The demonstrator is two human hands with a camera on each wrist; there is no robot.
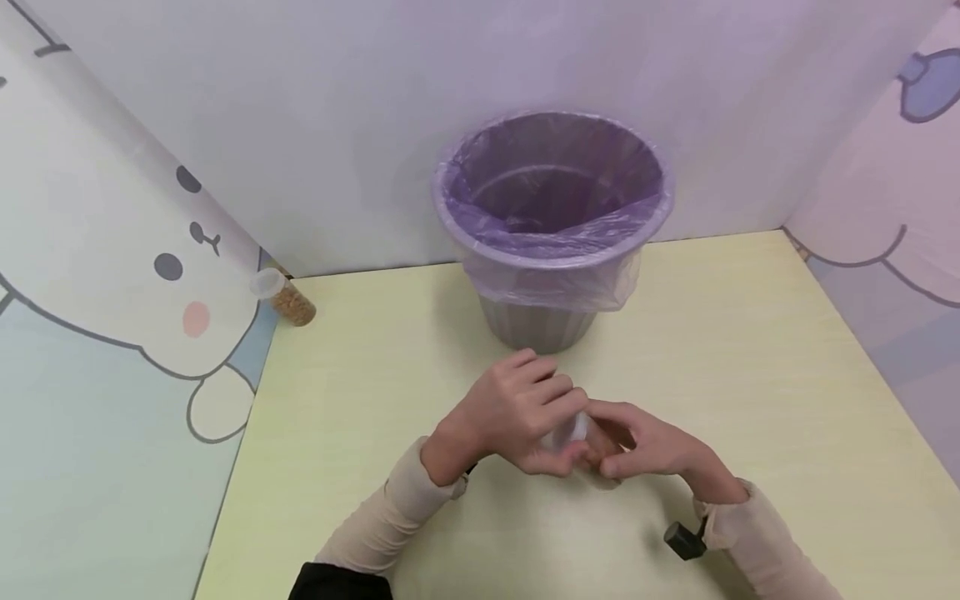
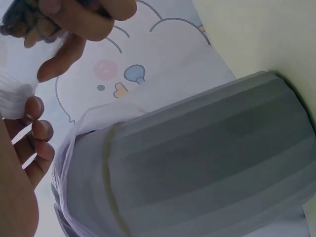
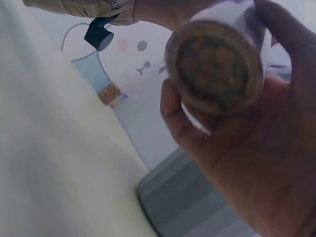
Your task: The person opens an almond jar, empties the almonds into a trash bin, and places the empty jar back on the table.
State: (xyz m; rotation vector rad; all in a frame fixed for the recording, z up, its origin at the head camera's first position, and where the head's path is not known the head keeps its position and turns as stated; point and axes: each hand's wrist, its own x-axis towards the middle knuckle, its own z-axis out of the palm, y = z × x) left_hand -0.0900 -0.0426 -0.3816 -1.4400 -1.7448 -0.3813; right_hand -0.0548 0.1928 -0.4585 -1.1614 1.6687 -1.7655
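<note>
Both hands work on a clear plastic jar (image 3: 215, 66) with brown pieces inside, held low in front of the bin. My right hand (image 1: 656, 446) grips the jar's body, thumb on one side and fingers on the other; the right wrist view looks straight at its round base. At the jar's other end, my left hand (image 1: 517, 412) has its fingers curled round the white ribbed lid (image 2: 15, 94). The left hand's back hides most of the lid in the head view. In the left wrist view the brown pieces (image 2: 29, 22) show beside the right fingers.
A grey bin (image 1: 536, 325) lined with a purple bag (image 1: 555, 242) stands behind the hands, near the back wall. Another clear jar (image 1: 291, 304) of brown pieces, white-topped, is at the table's back left corner. Cartoon-printed walls (image 1: 135, 208) border the pale yellow table (image 1: 360, 358).
</note>
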